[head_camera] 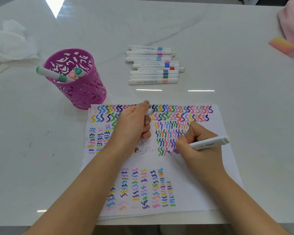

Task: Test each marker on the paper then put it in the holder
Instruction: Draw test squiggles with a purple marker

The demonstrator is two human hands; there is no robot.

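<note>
Head view: right hand (200, 150) pinches a white marker (209, 143) between thumb and curled fingers, barrel slanting up to the right, its purple tip touching the paper (193, 184) just beside the lowest row of squiggles near the sheet's middle. Left hand (132, 128) rests on the paper's upper half, fingers curled round a small white cap (149, 111) whose end shows beside the thumb. Paper lies flat on the white counter (227, 31) at its near edge, covered in rows and columns of coloured squiggles. Purple cut-out holder (85, 92) stands upright just off the paper's far left corner; three markers in it (49, 73), one leaning out over the left rim. Ten or so capped markers (153, 65) lie side by side on the counter beyond the paper, well apart from the holder.
</note>
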